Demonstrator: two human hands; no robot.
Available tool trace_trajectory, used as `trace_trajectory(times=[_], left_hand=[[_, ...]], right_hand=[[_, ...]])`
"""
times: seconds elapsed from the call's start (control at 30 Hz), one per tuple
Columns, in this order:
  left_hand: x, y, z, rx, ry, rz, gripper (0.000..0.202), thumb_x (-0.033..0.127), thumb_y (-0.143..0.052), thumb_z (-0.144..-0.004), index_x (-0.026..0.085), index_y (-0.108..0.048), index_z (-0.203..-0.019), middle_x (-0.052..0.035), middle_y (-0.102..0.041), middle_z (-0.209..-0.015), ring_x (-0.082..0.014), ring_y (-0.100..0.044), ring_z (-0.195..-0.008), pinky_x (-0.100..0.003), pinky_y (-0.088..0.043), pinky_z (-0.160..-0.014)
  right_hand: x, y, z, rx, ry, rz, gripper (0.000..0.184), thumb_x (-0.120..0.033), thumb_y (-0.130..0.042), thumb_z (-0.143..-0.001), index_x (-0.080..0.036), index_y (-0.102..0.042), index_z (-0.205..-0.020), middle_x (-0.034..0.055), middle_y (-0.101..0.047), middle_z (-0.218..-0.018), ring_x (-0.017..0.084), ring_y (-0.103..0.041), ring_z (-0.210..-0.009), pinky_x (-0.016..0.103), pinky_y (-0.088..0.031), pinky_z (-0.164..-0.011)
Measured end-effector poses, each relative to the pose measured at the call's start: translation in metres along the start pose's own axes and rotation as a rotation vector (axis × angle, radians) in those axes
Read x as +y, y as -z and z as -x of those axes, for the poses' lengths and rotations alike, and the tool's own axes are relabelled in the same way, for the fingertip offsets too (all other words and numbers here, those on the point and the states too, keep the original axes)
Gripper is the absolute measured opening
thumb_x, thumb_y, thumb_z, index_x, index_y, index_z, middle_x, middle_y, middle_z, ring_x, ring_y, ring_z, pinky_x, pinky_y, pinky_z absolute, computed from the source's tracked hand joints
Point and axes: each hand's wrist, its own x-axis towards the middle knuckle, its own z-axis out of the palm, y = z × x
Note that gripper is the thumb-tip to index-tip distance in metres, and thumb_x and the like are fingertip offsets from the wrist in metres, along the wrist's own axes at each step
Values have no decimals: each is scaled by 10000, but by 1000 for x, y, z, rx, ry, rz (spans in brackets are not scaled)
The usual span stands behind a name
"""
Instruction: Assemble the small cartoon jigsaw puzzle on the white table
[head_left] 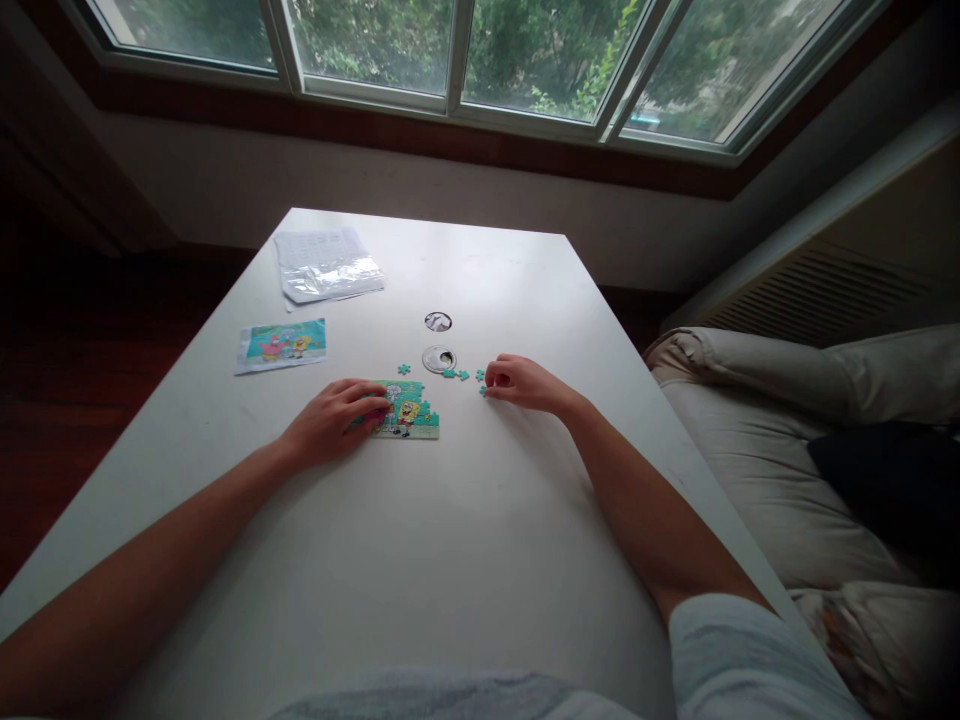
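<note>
A small, partly assembled cartoon jigsaw puzzle (pixel 409 412) lies on the white table (pixel 450 540). My left hand (pixel 334 418) rests on its left part, fingers curled and pressing it down. My right hand (pixel 521 383) lies to the right of the puzzle, its fingers pinched over a teal loose piece (pixel 484 391) at the fingertips. More loose teal pieces (pixel 455 374) lie between my right hand and a round metal lid, and a single piece (pixel 404 369) lies just above the puzzle.
A printed picture card (pixel 283 345) lies to the left, and a clear plastic bag over paper (pixel 324 264) at the far left. A round metal lid (pixel 439 359) and a round hole (pixel 438 321) sit mid-table. A cushioned sofa (pixel 787 450) stands to the right; windows lie beyond.
</note>
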Motion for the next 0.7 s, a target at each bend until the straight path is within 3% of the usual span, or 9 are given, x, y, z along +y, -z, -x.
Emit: trace_trajectory(times=[0.13,0.37,0.53,0.7], left_hand=[[1,0,0,-4,10,2,315,320,-536,-995,295,-662,-1282,-56,-634,-1372,-256,-577,-1250,-449,-461,-1075],[3,1,-1,-12,11,-5,321,329,-537,-992,298,-661,-1287,-58,-635,-1371,-260,-578,-1247,-458,-465,-1072],[5,-1,-1,-24,7,-52,328,309,-532,-991,291,-646,-1298,-59,-618,-1392,-262,-555,-1272,-463,-454,-1087],[10,-1,-2,-33,-5,-48,342,328,-530,-995,286,-636,-1317,-66,-597,-1419,-272,-539,-1295,-472,-450,-1098]], right_hand=[[-14,-9,-1,-56,60,-28,146,-319,-690,-858,-195,-657,-787,-2,-592,-828,111,-488,-670,243,-329,-627],[-45,-50,-10,189,107,113,258,-301,-649,-910,-193,-545,-700,10,-546,-754,149,-469,-735,269,-297,-663],[-53,-61,-12,243,152,7,38,-200,-598,-927,-210,-628,-906,9,-590,-808,156,-503,-759,273,-346,-720],[-49,-56,-9,189,250,0,118,-207,-644,-906,-233,-679,-1016,22,-590,-846,182,-515,-829,293,-380,-792]])
